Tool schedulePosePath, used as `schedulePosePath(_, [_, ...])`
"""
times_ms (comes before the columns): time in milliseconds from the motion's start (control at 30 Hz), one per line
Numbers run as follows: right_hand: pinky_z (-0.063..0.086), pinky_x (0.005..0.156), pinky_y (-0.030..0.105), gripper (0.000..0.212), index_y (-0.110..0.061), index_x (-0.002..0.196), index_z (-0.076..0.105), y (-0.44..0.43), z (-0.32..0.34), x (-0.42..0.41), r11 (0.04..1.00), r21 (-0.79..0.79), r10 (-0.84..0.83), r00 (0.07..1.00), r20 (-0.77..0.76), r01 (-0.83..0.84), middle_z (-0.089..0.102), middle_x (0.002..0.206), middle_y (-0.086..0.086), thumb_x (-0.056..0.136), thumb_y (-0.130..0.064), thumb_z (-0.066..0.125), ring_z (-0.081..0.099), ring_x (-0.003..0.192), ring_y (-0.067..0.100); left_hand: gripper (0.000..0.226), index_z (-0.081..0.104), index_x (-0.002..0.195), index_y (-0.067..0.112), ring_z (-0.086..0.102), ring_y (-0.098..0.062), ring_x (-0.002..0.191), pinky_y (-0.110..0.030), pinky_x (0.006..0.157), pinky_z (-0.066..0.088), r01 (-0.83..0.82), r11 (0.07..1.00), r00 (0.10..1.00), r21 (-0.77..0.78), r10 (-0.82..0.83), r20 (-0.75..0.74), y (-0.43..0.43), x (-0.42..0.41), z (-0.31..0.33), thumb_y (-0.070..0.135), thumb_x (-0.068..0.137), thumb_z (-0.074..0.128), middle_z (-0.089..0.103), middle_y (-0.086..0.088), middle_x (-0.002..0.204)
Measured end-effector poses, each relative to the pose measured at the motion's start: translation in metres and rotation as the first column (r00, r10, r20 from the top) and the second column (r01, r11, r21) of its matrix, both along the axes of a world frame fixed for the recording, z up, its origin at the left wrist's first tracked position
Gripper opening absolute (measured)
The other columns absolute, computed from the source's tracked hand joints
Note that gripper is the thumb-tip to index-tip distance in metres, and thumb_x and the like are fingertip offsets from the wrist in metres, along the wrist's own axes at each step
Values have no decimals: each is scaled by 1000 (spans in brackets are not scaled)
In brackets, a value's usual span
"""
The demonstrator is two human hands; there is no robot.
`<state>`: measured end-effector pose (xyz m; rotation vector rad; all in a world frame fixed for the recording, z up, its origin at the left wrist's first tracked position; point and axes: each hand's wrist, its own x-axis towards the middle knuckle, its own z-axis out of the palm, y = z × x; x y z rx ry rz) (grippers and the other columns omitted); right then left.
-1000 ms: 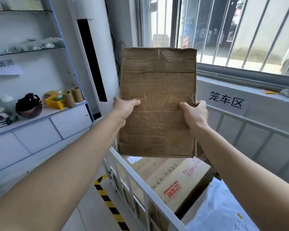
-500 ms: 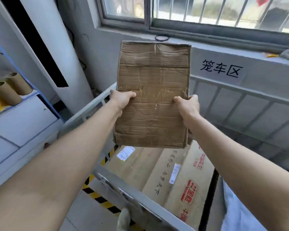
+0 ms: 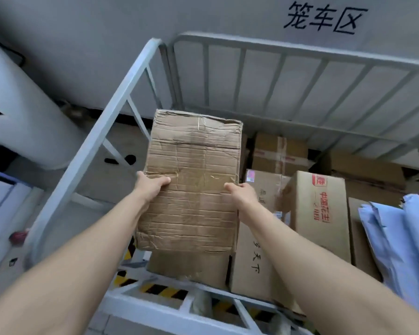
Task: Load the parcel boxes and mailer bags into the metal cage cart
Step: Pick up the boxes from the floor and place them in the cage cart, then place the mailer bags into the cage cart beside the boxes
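Clasping one creased parcel box (image 3: 194,163), left hand (image 3: 153,186) and right hand (image 3: 243,194) hold it over a cage cart (image 3: 300,48) with at least five boxes (image 3: 319,213).

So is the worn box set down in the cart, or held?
Held: left hand and right hand grip the box over the cart.
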<state>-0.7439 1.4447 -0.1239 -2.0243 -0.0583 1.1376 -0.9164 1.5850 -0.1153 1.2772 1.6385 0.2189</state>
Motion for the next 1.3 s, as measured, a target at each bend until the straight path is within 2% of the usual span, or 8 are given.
schedulePosePath(367, [36, 80, 26, 45, 0, 127, 50, -18, -120, -14, 976, -206, -100, 984, -150, 68, 55, 123, 13, 90, -22, 59, 48, 98, 22, 78, 27, 137, 4, 48, -33, 121, -45, 102, 41, 143, 962, 982, -232, -167, -87, 3, -5, -139, 29, 81, 74, 45, -16, 138])
schedulePosePath(567, [42, 91, 30, 49, 4, 130, 49, -40, -143, -11, 955, -296, -81, 976, -204, 18, 53, 131, 17, 90, -22, 60, 51, 120, 31, 83, 21, 143, 6, 47, -33, 124, -42, 103, 40, 210, 891, 952, -402, -280, -123, -13, -6, -174, 31, 82, 72, 42, -16, 141])
schedulePosePath(733, [29, 50, 22, 31, -2, 113, 59, -51, -135, -3, 952, -294, 17, 973, -230, -86, 54, 81, 4, 90, -22, 60, 45, 65, 15, 94, 37, 142, 11, 54, -27, 118, -41, 104, 42, 312, 824, 901, -473, -414, -127, -8, -24, -224, 42, 61, 75, 54, -9, 135])
schedulePosePath(833, [37, 54, 26, 23, -3, 105, 61, -45, -113, 8, 953, -270, 96, 981, -167, -139, 53, 73, 4, 89, -19, 57, 47, 62, 15, 74, 35, 142, 7, 53, -28, 118, -37, 101, 42, 328, 840, 895, -432, -423, -144, -14, -2, -163, 27, 80, 70, 51, -12, 138])
schedulePosePath(900, [50, 80, 35, 30, 3, 113, 63, -42, -91, 18, 962, -231, 122, 986, -110, -145, 67, 100, 14, 90, -16, 56, 64, 93, 26, 65, 32, 142, 2, 49, -30, 123, -34, 99, 40, 357, 857, 884, -372, -439, -163, -18, 17, -123, 19, 89, 64, 46, -14, 141])
schedulePosePath(1000, [43, 100, 40, 37, 5, 120, 61, -43, -50, 36, 971, -190, 138, 990, -40, -143, 59, 128, 20, 92, -18, 58, 53, 122, 32, 60, 31, 144, 2, 41, -29, 131, -31, 99, 35, 425, 868, 869, -257, -471, -151, -23, 44, -73, 17, 93, 58, 40, -14, 147])
schedulePosePath(1133, [47, 94, 38, 39, 3, 122, 60, -63, 10, 67, 982, -147, 123, 992, 34, -116, 60, 126, 20, 93, -22, 57, 55, 119, 33, 56, 39, 142, 5, 45, -24, 124, -32, 96, 36, 501, 859, 857, -103, -509, -79, -36, 80, -5, 21, 93, 59, 42, -12, 145])
schedulePosePath(1300, [48, 77, 31, 19, -8, 104, 61, -112, 79, 108, 998, -52, 49, 998, 43, -46, 63, 96, 4, 97, -24, 52, 59, 84, 14, 51, 43, 138, 6, 47, -26, 124, -33, 93, 38, 533, 846, 846, 4, -533, 33, -79, 127, 73, 24, 93, 60, 48, -13, 139])
